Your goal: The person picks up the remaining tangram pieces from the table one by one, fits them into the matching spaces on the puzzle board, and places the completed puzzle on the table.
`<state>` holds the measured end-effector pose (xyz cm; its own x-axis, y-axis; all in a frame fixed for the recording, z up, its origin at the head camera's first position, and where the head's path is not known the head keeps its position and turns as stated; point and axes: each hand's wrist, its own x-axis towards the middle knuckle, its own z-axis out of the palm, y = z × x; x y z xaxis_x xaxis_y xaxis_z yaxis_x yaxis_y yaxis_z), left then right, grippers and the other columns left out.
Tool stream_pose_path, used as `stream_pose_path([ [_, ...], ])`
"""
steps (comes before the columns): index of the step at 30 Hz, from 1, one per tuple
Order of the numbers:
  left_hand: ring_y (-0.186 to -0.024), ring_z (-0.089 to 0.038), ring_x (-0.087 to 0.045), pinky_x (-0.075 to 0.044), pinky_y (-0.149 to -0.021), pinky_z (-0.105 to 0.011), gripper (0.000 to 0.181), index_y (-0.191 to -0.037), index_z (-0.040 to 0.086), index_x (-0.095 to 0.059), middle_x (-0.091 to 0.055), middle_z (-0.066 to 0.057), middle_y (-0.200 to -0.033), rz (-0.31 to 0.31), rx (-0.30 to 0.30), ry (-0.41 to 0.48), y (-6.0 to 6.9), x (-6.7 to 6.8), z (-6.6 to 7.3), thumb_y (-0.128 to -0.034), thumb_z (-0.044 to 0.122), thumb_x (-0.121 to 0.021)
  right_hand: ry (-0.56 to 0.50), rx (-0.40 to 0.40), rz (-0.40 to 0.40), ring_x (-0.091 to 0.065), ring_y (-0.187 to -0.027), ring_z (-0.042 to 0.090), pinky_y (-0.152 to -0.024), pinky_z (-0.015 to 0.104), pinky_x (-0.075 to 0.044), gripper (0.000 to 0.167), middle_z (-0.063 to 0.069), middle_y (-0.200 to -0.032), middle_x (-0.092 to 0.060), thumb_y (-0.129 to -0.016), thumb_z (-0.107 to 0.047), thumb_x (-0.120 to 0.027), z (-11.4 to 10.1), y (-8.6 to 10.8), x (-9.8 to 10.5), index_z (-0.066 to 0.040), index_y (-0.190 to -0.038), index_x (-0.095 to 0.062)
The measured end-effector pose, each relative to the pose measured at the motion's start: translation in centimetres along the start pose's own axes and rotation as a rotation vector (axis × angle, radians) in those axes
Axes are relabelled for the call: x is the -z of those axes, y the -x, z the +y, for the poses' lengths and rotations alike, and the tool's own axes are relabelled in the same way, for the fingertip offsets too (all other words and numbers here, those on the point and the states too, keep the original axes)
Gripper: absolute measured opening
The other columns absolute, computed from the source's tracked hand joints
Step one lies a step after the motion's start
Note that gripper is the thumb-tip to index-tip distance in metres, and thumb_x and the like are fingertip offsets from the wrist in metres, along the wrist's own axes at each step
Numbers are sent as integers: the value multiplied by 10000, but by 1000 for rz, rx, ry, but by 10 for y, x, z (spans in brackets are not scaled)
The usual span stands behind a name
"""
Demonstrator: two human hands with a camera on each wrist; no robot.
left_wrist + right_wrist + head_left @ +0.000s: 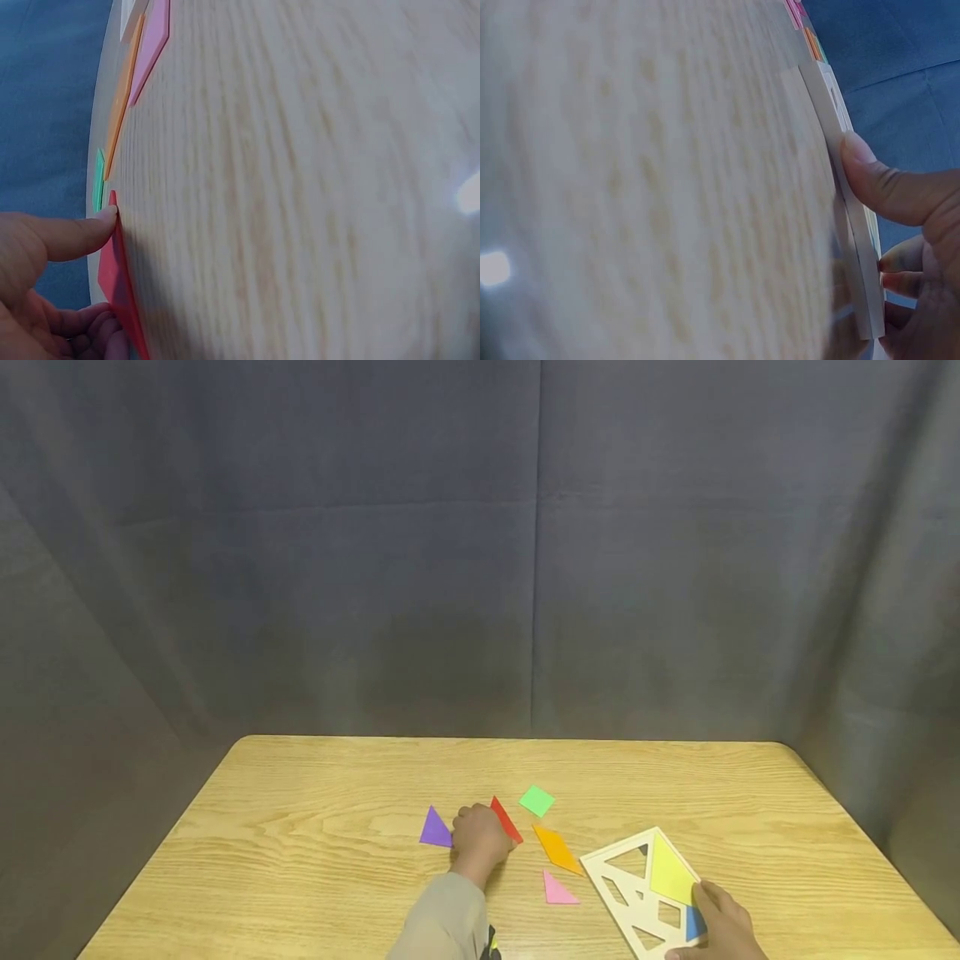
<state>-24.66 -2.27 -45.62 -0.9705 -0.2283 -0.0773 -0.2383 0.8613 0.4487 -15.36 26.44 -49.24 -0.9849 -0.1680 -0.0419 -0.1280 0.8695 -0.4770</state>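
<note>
Grey drapes (375, 568) hang behind a wood-grain tabletop (300, 877). The left hand (480, 837) has a narrow grip, thumb and fingers on the edges of a red piece (507, 822) between the purple triangle (434, 831) and green square (537, 801); so thin an edge could slip if pinched unevenly, and a sideways sweep could nudge the purple triangle. The right hand (723, 922) grips a pale puzzle board (642, 914); tilting it might loosen its yellow piece (669, 877).

I see: red piece (506, 820) pinched by left hand (478, 837) | right hand (726, 927) holds pale frame (645, 917), yellow piece (670, 875) inside
</note>
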Motion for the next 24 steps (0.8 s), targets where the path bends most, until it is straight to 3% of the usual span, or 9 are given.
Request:
stream_pose_path([
  [7, -788, -306, -463, -427, -640, -392, 593, -900, -83, -489, -413, -175, -793, 31, -19, 20, 0, -2, -1, -540, 276, -794, -23, -58, -38, -184, -1036, 588, -781, 670, -198, 1010, 375, -1199, -187, -582, -402, -727, -1, 0, 4, 241, -1180, -228],
  [15, -768, -338, -471, -420, -635, -426, 556, -893, -93, -462, -437, -186, -787, 69, -65, 145, 0, -8, -6, -533, 200, -766, 27, -42, -8, -228, -1005, 599, -740, 686, -231, 960, 397, -1176, -227, -609, -397, -718, -1, 3, 2, 236, -1167, -262],
  [24, -764, -340, -483, -420, -668, -423, 553, -916, -81, -444, -451, -175, -790, 73, -103, 179, 3, -11, -7, -553, 187, -764, 35, -21, 1, -227, -989, 622, -715, 697, -229, 920, 429, -1169, -220, -625, -396, -706, -7, 5, 2, 233, -1150, -288],
])
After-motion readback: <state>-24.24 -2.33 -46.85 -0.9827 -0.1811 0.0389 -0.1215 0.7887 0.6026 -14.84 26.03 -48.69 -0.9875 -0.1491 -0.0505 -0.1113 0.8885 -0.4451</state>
